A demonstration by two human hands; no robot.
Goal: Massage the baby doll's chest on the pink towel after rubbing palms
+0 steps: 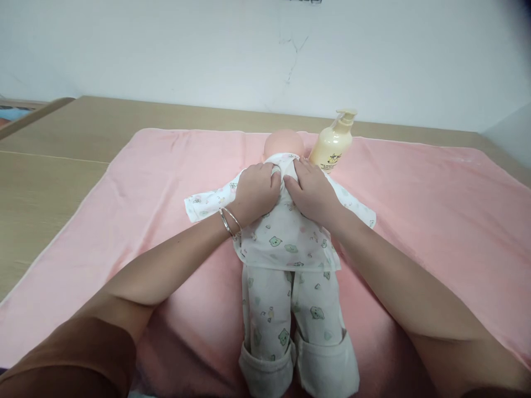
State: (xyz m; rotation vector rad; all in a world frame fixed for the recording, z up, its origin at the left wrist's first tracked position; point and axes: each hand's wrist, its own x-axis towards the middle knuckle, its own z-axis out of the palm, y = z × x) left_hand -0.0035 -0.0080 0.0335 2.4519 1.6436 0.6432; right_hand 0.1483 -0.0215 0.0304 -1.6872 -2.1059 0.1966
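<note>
The doll (pixel 287 260) lay on a pink blanket (pixel 124 188) over the counter (pixel 45 182), sleeves spread left and right. The step in hand seemed to be settling its patterned top (pixel 282 224) near the collar. The left hand (pixel 258 190) was curled on the cloth, the right hand (pixel 314 190) less so, thumb apart; whether either pinched fabric, I could not tell. Next probably called for light, even handling. A pump bottle (pixel 331 148) crowded the far right.

Matt cloth pyjamas (pixel 290 226), smooth cloth blanket (pixel 418 215), glossy plastic bottle (pixel 331 145), shiny metal bangles (pixel 224 222)
</note>
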